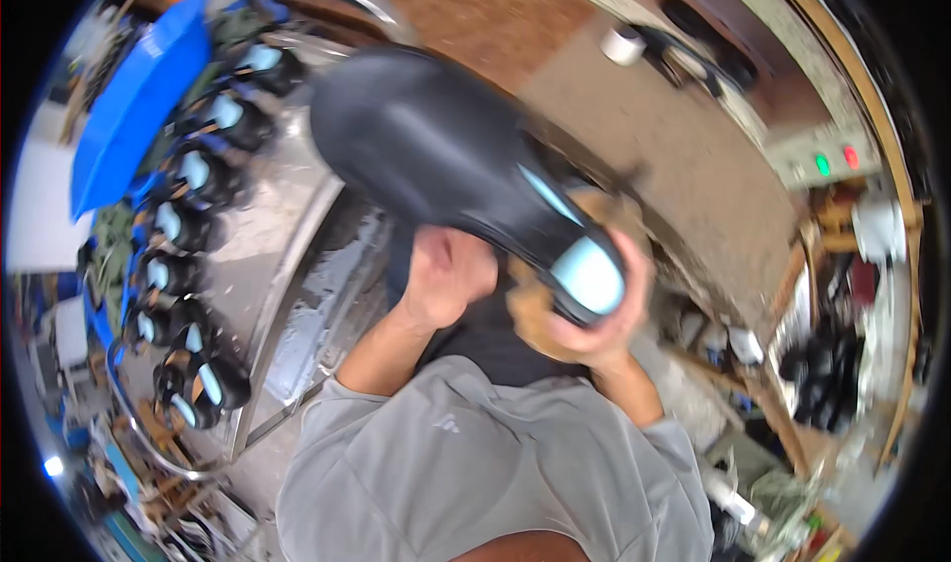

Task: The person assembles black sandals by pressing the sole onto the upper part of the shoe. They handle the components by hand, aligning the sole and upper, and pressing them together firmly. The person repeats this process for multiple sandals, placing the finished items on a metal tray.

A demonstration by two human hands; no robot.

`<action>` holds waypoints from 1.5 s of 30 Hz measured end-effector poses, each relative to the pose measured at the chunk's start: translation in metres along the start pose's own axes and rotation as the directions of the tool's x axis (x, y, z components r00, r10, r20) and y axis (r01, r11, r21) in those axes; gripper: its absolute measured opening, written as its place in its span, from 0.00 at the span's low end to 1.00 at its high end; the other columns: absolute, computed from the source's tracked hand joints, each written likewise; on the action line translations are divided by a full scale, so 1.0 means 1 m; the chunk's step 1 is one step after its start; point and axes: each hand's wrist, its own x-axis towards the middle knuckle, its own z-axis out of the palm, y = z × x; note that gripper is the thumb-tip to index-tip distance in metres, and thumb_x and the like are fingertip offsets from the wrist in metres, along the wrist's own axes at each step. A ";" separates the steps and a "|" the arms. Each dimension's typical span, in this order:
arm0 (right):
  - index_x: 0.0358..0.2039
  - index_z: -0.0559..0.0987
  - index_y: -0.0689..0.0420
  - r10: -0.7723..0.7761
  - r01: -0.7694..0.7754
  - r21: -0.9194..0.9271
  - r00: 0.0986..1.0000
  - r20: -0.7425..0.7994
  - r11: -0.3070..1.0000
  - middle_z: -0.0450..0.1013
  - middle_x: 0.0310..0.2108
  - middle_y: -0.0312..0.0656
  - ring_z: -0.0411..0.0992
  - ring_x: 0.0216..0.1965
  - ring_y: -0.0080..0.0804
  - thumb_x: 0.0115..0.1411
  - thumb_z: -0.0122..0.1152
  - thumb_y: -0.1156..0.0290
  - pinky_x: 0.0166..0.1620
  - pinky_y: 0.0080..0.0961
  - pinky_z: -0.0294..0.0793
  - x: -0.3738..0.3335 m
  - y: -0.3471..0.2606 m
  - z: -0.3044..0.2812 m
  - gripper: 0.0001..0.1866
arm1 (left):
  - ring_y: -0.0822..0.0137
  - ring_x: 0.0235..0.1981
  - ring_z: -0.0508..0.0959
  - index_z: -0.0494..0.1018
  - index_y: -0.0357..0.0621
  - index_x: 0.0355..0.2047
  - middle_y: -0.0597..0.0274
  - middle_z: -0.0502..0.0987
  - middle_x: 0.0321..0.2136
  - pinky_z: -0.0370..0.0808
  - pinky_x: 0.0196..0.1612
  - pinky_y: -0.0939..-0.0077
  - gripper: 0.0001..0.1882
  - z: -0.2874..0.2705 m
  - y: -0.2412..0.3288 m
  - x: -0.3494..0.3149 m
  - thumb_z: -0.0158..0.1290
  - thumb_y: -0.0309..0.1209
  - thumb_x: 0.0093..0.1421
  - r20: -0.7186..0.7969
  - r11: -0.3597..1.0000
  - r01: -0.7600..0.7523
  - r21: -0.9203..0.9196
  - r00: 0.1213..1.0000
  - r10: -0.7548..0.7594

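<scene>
A black shoe [426, 136] on a light blue last [589, 275] lies across the middle of the view, toe toward the upper left. My right hand [629, 300] is closed round its heel end. Behind that end shows a blurred tan thing [535, 314], whose kind I cannot make out. My left hand [451, 275] is close under the shoe's near side, its fingers curled and partly blurred. Whether it touches the shoe, or what it holds, is hidden.
At left, several black shoes on light blue lasts [198, 171] line a metal-edged rack [297, 255], beside a blue bin [139, 106]. A brown workbench [684, 156] stands ahead, with a white roll [623, 45] and a panel with green and red lights [827, 161].
</scene>
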 end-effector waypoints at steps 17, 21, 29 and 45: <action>0.53 0.66 0.63 0.018 -0.025 0.318 1.000 0.024 0.948 0.69 0.48 0.50 0.69 0.50 0.38 0.53 0.57 0.63 0.55 0.32 0.68 -0.013 -0.007 0.004 0.29 | 0.52 0.58 0.62 0.54 0.40 0.57 0.40 0.59 0.54 0.64 0.57 0.57 0.32 -0.011 0.098 -0.003 0.38 0.53 0.64 0.184 0.933 -0.358 -0.033 0.915 0.358; 0.52 0.69 0.64 0.517 -0.364 0.808 0.851 0.088 0.462 0.70 0.50 0.47 0.69 0.51 0.42 0.51 0.52 0.65 0.56 0.38 0.68 -0.012 0.086 -0.003 0.27 | 0.52 0.55 0.64 0.56 0.39 0.54 0.42 0.61 0.51 0.62 0.58 0.56 0.42 -0.014 0.074 0.000 0.47 0.63 0.55 0.191 0.818 -0.472 0.327 0.881 0.432; 0.57 0.67 0.56 0.276 -0.495 0.867 0.827 0.490 -0.056 0.68 0.54 0.43 0.68 0.54 0.37 0.44 0.69 0.46 0.58 0.38 0.66 0.036 0.119 0.039 0.43 | 0.54 0.47 0.71 0.68 0.42 0.44 0.59 0.74 0.38 0.59 0.58 0.49 0.43 0.003 0.060 0.000 0.70 0.54 0.30 0.449 0.549 -0.679 0.488 0.734 0.509; 0.58 0.61 0.60 0.049 -0.635 0.767 0.767 0.640 -0.094 0.66 0.54 0.51 0.68 0.52 0.47 0.44 0.68 0.44 0.48 0.41 0.76 0.036 0.033 0.052 0.48 | 0.62 0.31 0.74 0.65 0.37 0.47 0.53 0.72 0.36 0.67 0.51 0.55 0.28 -0.045 0.106 -0.004 0.55 0.47 0.58 0.176 0.561 -0.708 0.429 0.675 0.717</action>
